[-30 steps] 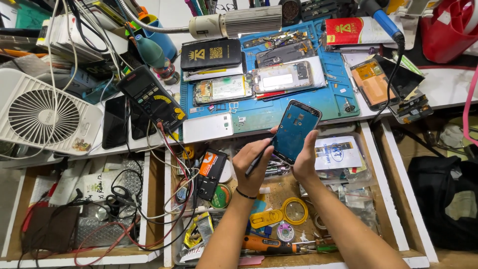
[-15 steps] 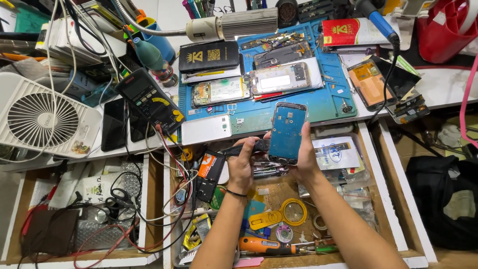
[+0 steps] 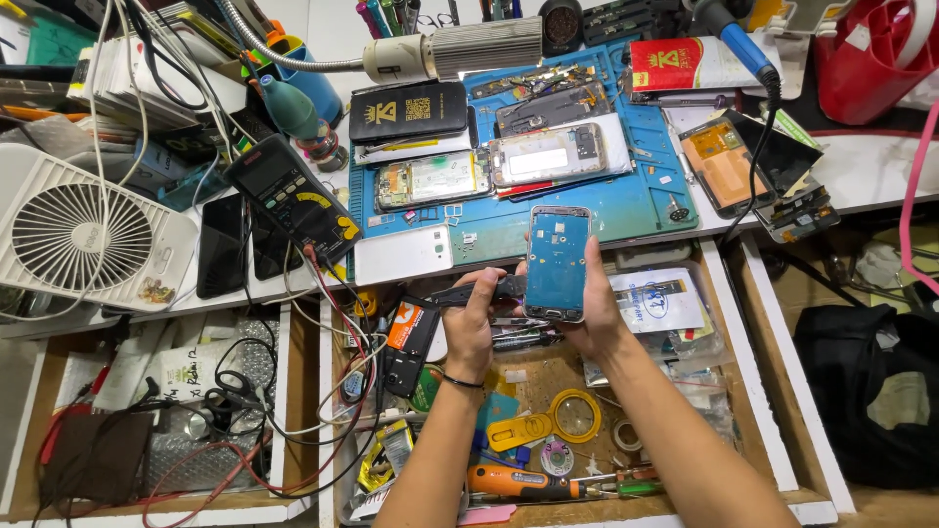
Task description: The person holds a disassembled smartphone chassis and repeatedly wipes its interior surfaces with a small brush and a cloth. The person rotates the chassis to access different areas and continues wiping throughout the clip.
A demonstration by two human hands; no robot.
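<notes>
Now upright phone frame (image 3: 558, 262) in both hands (previously tilted), left hand (image 3: 471, 323) gripping black tool (image 3: 477, 291)

A teal-backed phone frame (image 3: 558, 262) sits over a blue work mat (image 3: 641, 200) (white-slatted fan (image 3: 83, 235) beside a black multimeter (image 3: 293, 200)).

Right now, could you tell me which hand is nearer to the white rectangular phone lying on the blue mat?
Left. The left hand sits just below the white phone; the right hand is farther right, holding the blue phone frame.

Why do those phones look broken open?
Two phones on the blue mat lie with their backs off, insides showing. Loose screens sit crooked at the desk's right edge. The right hand holds another opened phone; the left hand grips a black tool.
</notes>
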